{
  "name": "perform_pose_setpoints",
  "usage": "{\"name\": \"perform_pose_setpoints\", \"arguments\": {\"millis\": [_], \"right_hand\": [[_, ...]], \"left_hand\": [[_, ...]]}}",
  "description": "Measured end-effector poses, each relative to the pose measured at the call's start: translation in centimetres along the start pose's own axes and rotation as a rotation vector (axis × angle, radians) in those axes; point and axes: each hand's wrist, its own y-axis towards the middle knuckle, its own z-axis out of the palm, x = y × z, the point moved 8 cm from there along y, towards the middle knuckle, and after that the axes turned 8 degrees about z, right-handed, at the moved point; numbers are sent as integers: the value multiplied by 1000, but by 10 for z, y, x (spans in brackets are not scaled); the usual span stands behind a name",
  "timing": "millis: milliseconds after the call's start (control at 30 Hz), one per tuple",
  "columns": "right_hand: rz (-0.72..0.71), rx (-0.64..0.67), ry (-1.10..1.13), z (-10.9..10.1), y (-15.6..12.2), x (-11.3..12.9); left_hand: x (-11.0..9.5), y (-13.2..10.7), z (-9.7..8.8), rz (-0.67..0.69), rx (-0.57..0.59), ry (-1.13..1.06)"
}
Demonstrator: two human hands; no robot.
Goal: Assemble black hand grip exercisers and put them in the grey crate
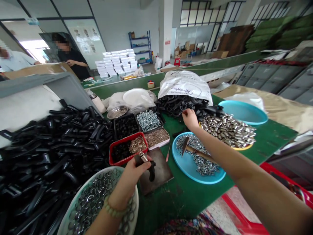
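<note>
My left hand (139, 169), a beaded bracelet at its wrist, is closed around a black plastic part with a ribbed silver metal fitting (143, 157). It holds this above a dark metal plate (157, 176), just in front of a red tray (114, 161) of black pieces and brass-coloured screws. My right hand (190, 118) reaches to the heap of black plastic parts (171, 106) spilling from a white bag (186, 85). Its fingers are pinched together at the heap's edge; whatever is between them is hidden. Below that forearm, a hammer (198, 152) lies across a blue basin (174, 153) of small metal pieces.
Black handle-like pieces (56, 140) fill the left side. A pale basin (135, 199) of metal rings stands nearest me. Silver fittings (227, 130) are heaped at right, before another blue basin (264, 118). Bolts (148, 120) fill a black tray. Two people stand beyond the bench.
</note>
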Motion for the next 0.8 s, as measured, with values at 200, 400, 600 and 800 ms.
{"name": "perform_pose_setpoints", "arguments": {"millis": [200, 400, 600, 800], "right_hand": [[101, -113, -50, 28, 57, -31], [12, -193, -6, 33, 49, -33], [-74, -378, 145, -22, 26, -14], [-119, 248, 833, -18, -100, 52]], "left_hand": [[-27, -12, 5, 148, 93, 371], [-54, -31, 5, 370, 55, 592], [-53, -41, -1, 400, -20, 687], [-46, -40, 8, 289, 112, 575]]}}
